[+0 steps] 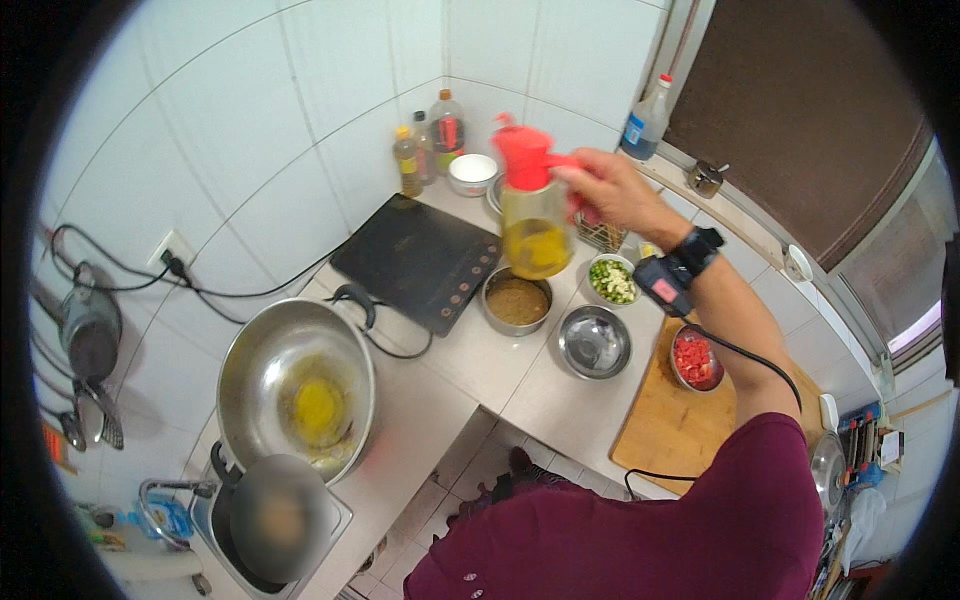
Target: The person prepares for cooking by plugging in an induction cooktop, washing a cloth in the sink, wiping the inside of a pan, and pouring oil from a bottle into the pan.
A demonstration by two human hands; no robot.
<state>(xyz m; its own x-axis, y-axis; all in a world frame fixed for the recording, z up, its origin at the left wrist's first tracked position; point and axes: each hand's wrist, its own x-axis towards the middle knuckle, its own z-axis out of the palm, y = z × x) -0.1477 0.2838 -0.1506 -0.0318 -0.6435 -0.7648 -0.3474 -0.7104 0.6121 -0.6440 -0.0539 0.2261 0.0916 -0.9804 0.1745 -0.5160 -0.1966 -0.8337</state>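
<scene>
In my right hand (611,191) is a glass oil pitcher (536,236) with a red lid and handle, partly filled with yellow liquid. I hold it by the handle, upright, over the far part of the counter. Below it in the picture stands a metal bowl of brown contents (517,301). My left hand is out of view. A large two-handled metal pan (251,367) with a yellow pool of liquid (319,405) in its bottom stands at the left. Between pan and pitcher lies a black induction cooktop (412,259).
A metal bowl (595,342), a bowl of chopped green and pale pieces (613,280), and a bowl of red pieces (696,360) on a wooden cutting board (667,431) line the counter. Bottles (448,127) stand at the wall. A blurred patch hides part of the sink (341,517).
</scene>
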